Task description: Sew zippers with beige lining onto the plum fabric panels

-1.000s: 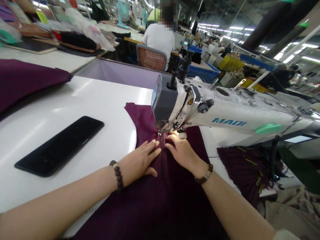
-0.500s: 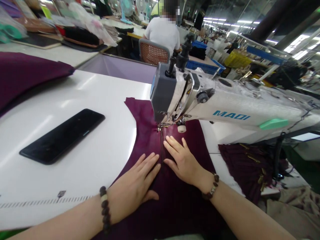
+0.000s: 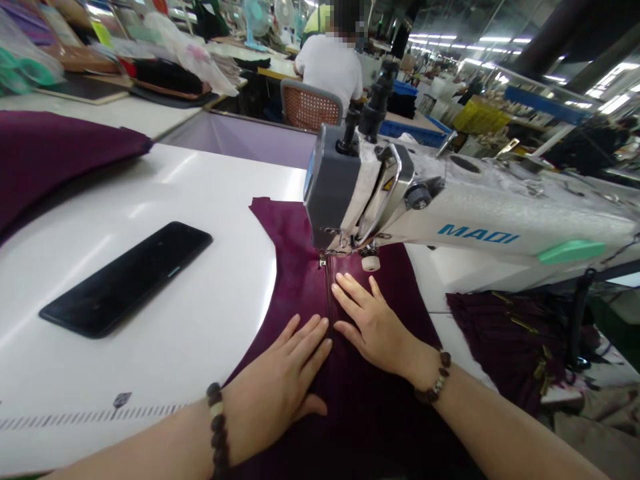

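A dark purple fabric piece point(image 3: 295, 267) lies on the white table under the head of a sewing machine point(image 3: 480, 213). Down its middle runs a narrow seam or zipper strip point(image 3: 329, 293), which passes beneath the presser foot point(image 3: 323, 262). My left hand point(image 3: 280, 387) rests flat on the fabric left of the strip, fingers stretched out and thumb apart. On the right side of the strip, my right hand point(image 3: 373, 323) lies palm down with its fingers spread, its fingertips close to the foot. Both hands press on the cloth without gripping it.
A black phone point(image 3: 127, 280) lies on the white table point(image 3: 225, 187) at the left. More purple fabric point(image 3: 60, 160) is at the far left. Purple pieces with gold-coloured zippers point(image 3: 505, 333) sit at the right. Ahead, a person in white point(image 3: 330, 70) sits on a chair point(image 3: 313, 105).
The whole view has shifted slightly, so the machine and both hands appear a little further right. My hands keep their flat pose on the fabric.
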The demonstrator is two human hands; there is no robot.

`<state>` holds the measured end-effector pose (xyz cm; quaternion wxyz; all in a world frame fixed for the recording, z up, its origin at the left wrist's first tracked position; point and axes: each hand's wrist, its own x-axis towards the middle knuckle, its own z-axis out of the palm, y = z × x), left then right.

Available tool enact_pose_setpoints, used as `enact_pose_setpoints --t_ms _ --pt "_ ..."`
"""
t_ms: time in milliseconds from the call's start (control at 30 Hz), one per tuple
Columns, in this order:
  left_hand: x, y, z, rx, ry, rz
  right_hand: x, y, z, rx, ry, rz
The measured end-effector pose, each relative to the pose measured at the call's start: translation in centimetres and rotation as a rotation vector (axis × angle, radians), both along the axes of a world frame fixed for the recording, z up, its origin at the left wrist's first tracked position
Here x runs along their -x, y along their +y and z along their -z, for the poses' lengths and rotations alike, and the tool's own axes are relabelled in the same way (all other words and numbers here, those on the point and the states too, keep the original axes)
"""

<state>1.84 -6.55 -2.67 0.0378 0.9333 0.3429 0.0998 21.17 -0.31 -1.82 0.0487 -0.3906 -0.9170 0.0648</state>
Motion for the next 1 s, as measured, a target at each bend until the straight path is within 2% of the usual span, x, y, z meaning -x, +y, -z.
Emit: enact_pose_setpoints --t_ms 733,1000 --pt "0.9 4.2 0.0 0.025 0.019 0.01 0.5 4.2 0.0 0.033 0.048 -0.011" --pt "1.3 5.6 0.1 0.058 -0.016 0.012 0.7 5.5 -0.1 -0.017 0.032 0.002"
